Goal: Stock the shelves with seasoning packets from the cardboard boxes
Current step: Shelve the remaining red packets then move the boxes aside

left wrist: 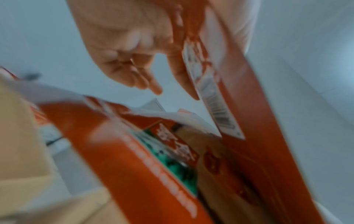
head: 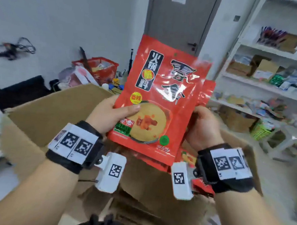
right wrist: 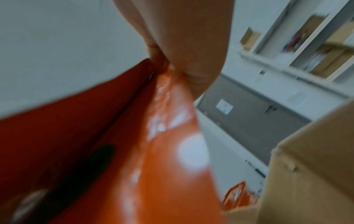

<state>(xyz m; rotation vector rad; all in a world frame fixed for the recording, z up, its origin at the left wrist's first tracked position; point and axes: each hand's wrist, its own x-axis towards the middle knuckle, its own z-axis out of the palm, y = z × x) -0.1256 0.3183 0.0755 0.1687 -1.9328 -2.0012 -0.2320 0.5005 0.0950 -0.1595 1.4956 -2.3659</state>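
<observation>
Left hand (head: 109,113) and right hand (head: 204,128) each grip a side edge of the red packets (head: 159,99), held upright as a squared stack above the open box (head: 44,112), ready for the shelves (head: 262,88) at right.

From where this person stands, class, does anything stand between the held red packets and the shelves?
Nothing visible does. Both the left hand and right hand hold the red packets above the cardboard box; the shelves stand farther right.
</observation>
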